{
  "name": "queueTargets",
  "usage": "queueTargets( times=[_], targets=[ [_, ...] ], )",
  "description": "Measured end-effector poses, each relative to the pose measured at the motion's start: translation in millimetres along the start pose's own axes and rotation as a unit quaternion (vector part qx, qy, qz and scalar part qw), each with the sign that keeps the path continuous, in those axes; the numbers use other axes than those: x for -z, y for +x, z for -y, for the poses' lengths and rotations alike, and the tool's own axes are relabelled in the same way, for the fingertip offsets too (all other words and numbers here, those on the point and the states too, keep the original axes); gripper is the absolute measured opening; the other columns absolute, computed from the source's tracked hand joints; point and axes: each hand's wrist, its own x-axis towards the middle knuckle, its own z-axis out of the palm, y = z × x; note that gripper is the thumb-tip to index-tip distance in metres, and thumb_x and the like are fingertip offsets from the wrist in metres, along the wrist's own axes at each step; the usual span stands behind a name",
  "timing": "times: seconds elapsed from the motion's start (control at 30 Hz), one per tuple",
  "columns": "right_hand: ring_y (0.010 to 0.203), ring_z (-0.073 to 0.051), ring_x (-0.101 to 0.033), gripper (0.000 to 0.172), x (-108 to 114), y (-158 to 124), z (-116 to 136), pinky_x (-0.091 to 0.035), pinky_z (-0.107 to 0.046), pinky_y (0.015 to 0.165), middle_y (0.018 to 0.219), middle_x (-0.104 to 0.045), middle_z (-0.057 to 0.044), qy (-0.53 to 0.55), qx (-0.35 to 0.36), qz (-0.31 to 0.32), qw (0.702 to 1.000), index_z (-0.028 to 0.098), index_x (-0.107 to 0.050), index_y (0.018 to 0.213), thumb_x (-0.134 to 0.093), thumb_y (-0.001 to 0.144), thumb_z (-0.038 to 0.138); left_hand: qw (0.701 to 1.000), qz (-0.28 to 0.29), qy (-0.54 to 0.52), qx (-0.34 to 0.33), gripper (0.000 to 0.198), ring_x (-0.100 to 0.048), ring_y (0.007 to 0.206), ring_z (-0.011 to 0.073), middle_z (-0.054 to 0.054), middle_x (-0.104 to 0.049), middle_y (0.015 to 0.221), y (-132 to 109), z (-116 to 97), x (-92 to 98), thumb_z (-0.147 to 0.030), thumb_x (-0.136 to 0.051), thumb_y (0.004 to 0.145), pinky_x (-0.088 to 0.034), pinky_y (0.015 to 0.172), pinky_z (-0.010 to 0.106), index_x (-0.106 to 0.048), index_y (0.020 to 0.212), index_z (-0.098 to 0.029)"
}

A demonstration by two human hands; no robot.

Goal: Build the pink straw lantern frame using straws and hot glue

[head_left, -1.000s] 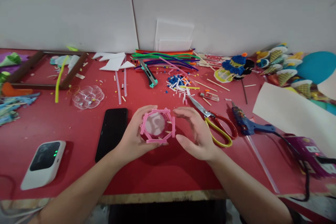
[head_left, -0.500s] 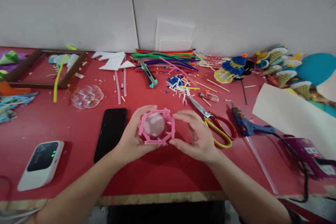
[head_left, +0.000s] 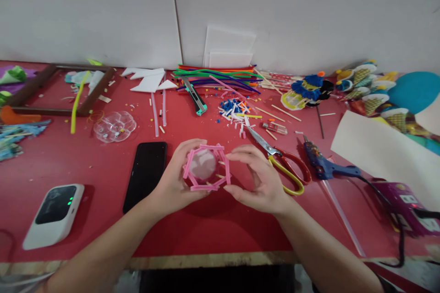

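Between my hands is a small pink basket (head_left: 209, 187), many-sided, made of short fuzzy-looking pink strips laid along its rim, with pale sticks showing inside. Its round, whitish base (head_left: 202, 164) is visible through the open top. My left hand (head_left: 177, 176) is closed around the basket's left side, its thumb along the near edge. At the right side, the curved fingers and thumb of my right hand (head_left: 259, 176) hold the rim by their tips. Scissors (head_left: 275, 151) with red and yellow handles lie just beyond my right hand. A black phone (head_left: 144, 176) lies left of my left hand.
A blue glue gun (head_left: 319, 162) and its cord lie at right, near a purple power box (head_left: 405, 206). Pipe cleaners (head_left: 220, 75), a utility knife (head_left: 195, 96) and scraps (head_left: 237, 110) sit farther back. At left are a white device (head_left: 53, 217) and a clear flower-shaped tray (head_left: 115, 127).
The basket has tilted and turned slightly in my hands and shifted a touch to the right. Both hands keep nearly the same pose; the view has moved very little.
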Motion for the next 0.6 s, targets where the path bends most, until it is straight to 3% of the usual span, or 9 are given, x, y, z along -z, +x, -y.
queueTargets(
  times=[0.6],
  targets=[
    [0.103, -0.023, -0.062, 0.047, -3.0, -0.7, -2.6, -0.056, -0.041, 0.092, 0.113, -0.061, -0.007, 0.001, -0.017, -0.01, 1.0, 0.029, -0.061, 0.125, -0.078, 0.081, 0.033, 1.0, -0.009, 0.019, -0.017, 0.079, -0.053, 0.128, 0.0331, 0.01, -0.052, 0.138, 0.4, 0.0, 0.4, -0.036, -0.089, 0.067, -0.042, 0.112, 0.056, -0.05, 0.135, -0.033]
  ],
)
